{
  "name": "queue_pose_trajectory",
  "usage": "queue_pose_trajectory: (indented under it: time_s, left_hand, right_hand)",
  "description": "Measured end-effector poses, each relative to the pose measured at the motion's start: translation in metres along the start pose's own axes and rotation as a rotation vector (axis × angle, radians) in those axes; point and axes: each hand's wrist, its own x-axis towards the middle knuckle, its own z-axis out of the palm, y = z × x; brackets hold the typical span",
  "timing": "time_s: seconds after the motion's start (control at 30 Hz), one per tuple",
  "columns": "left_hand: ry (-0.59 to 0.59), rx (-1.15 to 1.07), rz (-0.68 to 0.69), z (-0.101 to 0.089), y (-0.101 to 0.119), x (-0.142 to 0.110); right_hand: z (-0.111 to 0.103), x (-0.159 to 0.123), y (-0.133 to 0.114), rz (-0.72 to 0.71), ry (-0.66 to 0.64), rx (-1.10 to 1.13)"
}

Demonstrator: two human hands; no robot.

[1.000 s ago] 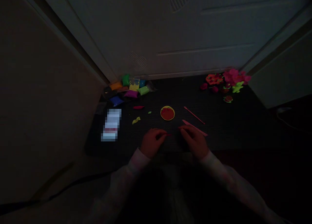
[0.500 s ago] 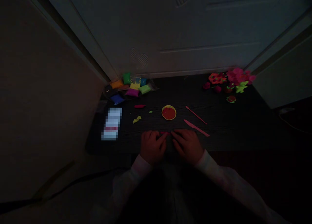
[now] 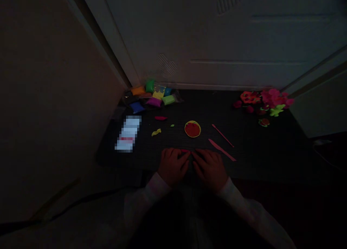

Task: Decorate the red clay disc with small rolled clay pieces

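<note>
A thin strip of pinkish-red modelling clay (image 3: 186, 150) lies between my hands near the table's front edge. My left hand (image 3: 173, 166) has its fingers bent over the strip's left part, thumb and forefinger against it. At the strip's right end, my right hand (image 3: 210, 169) holds its fingertips together, partly covering the clay. Just beyond them sits a small round clay piece (image 3: 192, 129) with a red middle and a yellow rim. To the right lie a pink plastic knife (image 3: 222, 150) and a thin pink stick tool (image 3: 222, 135).
Left of the round piece are a pink clay lump (image 3: 161, 118), a yellow clay scrap (image 3: 156, 132) and a green bit (image 3: 172, 125). A blurred phone-like screen (image 3: 128, 133) glows at left. Behind are coloured clay packets (image 3: 155, 102); bright clay figures (image 3: 273, 98) stand far right.
The view has tilted slightly, shifting the table items in the picture. Both hands remain at the clay strip, with little visible movement of their fingers.
</note>
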Motion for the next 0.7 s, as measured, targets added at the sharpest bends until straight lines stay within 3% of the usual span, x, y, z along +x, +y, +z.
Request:
queue_pose_trajectory:
  time_s: [0.7]
  left_hand:
    - [0.039,-0.016,-0.019,0.0006,-0.0016,-0.0013]
  right_hand:
    - [0.0020,0.0026,-0.0042,-0.003,-0.024,-0.022]
